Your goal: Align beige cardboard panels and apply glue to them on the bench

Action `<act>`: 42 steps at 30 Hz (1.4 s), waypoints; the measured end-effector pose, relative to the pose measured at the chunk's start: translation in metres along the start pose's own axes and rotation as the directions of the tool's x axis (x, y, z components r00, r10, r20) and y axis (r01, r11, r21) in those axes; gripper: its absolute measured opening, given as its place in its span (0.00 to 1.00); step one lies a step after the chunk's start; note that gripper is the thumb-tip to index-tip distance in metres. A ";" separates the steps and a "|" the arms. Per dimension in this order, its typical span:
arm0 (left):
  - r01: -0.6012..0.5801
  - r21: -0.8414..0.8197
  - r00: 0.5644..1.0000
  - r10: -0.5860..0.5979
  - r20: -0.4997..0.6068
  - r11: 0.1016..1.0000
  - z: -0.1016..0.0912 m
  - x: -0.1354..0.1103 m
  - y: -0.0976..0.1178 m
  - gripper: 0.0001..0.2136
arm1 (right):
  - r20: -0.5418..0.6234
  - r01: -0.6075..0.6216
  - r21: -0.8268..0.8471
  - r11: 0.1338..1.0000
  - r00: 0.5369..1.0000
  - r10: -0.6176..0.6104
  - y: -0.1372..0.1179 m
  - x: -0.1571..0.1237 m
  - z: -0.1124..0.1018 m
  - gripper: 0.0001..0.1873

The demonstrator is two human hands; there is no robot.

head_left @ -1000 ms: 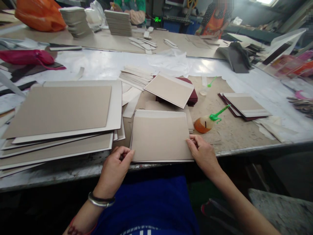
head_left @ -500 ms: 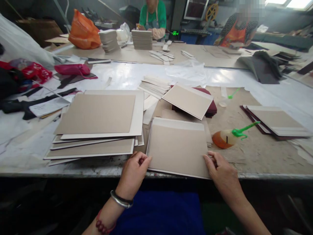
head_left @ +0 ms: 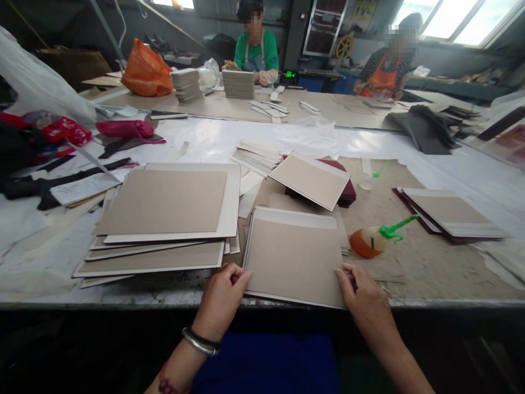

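Note:
A beige cardboard panel (head_left: 293, 260) with a pale strip along its far edge lies in front of me, on top of other panels, at the table's front edge. My left hand (head_left: 225, 290) pinches its left edge, thumb on top and fingers curled. On the opposite side, my right hand (head_left: 361, 290) holds the right edge in the same way. Left of it rests a loose pile of similar panels (head_left: 164, 202), slightly askew. Just behind, another panel (head_left: 311, 178) lies tilted across a maroon stack (head_left: 348, 194).
A bottle of amber liquid with a green spout (head_left: 367, 244) stands to the right, near more maroon-backed panels (head_left: 455, 210). Pale strips (head_left: 256, 156) lie mid-table. Two people work across the table, by an orange bag (head_left: 145, 71) and board stacks (head_left: 238, 85).
The view has tipped upward, so the table sits a little lower in the picture. Both hands keep their hold on the panel's sides, with hardly any shift against it.

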State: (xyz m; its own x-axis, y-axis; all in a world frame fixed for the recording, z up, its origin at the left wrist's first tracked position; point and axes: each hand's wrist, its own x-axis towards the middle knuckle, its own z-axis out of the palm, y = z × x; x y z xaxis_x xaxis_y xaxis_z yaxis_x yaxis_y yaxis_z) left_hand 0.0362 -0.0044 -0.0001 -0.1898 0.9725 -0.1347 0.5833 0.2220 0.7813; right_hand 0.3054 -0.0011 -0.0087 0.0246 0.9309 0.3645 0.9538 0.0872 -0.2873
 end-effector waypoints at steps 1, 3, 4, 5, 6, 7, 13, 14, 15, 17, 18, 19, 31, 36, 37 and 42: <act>0.000 0.003 1.000 0.000 0.002 1.000 0.000 0.000 0.000 0.12 | -0.005 0.001 0.000 1.000 1.000 -0.001 0.000 0.000 0.000 0.20; -0.003 0.008 1.000 0.003 0.012 1.000 -0.001 -0.001 0.001 0.13 | 0.000 -0.006 0.002 1.000 1.000 0.006 -0.001 0.000 -0.001 0.19; -0.007 0.009 1.000 0.007 0.022 1.000 -0.002 -0.001 0.002 0.13 | 0.008 -0.012 0.005 1.000 1.000 0.012 -0.002 -0.001 -0.001 0.18; -0.010 0.012 0.999 0.009 0.031 1.000 -0.003 -0.001 0.002 0.13 | 0.021 -0.020 0.009 1.000 1.000 0.019 -0.003 -0.001 -0.002 0.16; -0.011 0.016 0.999 0.010 0.043 1.000 -0.003 -0.002 0.003 0.14 | 0.033 -0.029 0.015 0.999 0.999 0.028 -0.004 -0.001 -0.002 0.15; -0.009 0.023 0.998 0.008 0.055 1.000 -0.004 -0.002 0.004 0.14 | 0.044 -0.038 0.022 0.999 0.998 0.037 -0.004 -0.002 -0.003 0.14; 0.041 0.123 0.995 -0.051 0.082 0.992 -0.006 0.000 0.009 0.17 | 0.060 -0.070 0.030 0.997 0.996 0.068 -0.007 -0.003 -0.001 0.11; 0.051 0.137 0.995 -0.063 0.083 0.989 -0.006 0.000 0.010 0.17 | 0.053 -0.074 0.029 0.997 0.996 0.072 -0.007 -0.003 -0.001 0.11; 0.059 0.146 0.994 -0.072 0.085 0.988 -0.006 0.000 0.011 0.17 | 0.044 -0.077 0.030 0.997 0.996 0.076 -0.006 -0.003 0.000 0.12; 0.066 0.154 0.993 -0.081 0.090 0.986 -0.006 -0.001 0.012 0.18 | 0.029 -0.081 0.035 0.996 0.996 0.080 -0.005 -0.004 0.002 0.13; 0.067 0.154 0.992 -0.082 0.092 0.986 -0.006 -0.001 0.012 0.18 | 0.024 -0.081 0.040 0.996 0.996 0.080 -0.004 -0.004 0.003 0.13; 0.065 0.149 0.992 -0.080 0.094 0.987 -0.006 -0.001 0.012 0.18 | 0.024 -0.080 0.047 0.996 0.997 0.079 -0.003 -0.004 0.003 0.14; 0.032 0.077 0.997 -0.037 0.060 0.996 -0.001 0.000 0.004 0.15 | -0.020 -0.046 0.034 0.998 0.999 0.046 -0.002 -0.003 0.006 0.19; 0.032 0.072 0.999 -0.034 0.032 0.997 0.002 0.002 0.002 0.15 | -0.032 -0.030 -0.007 1.000 0.999 0.030 -0.001 -0.002 0.008 0.20; 0.032 0.073 0.999 -0.034 0.030 0.997 0.002 0.002 0.002 0.15 | -0.035 -0.031 -0.015 0.999 0.999 0.031 -0.001 -0.003 0.008 0.20; 0.022 0.088 0.999 -0.025 0.033 0.996 0.001 0.002 0.003 0.14 | -0.030 -0.053 -0.041 0.998 0.998 0.051 -0.002 -0.003 0.009 0.18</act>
State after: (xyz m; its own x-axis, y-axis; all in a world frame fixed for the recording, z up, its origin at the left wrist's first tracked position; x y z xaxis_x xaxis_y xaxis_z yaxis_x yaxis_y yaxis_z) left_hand 0.0385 -0.0019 0.0009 -0.1784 0.9684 -0.1743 0.6460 0.2489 0.7216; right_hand 0.3004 -0.0014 -0.0169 0.0827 0.9229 0.3760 0.9628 0.0234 -0.2692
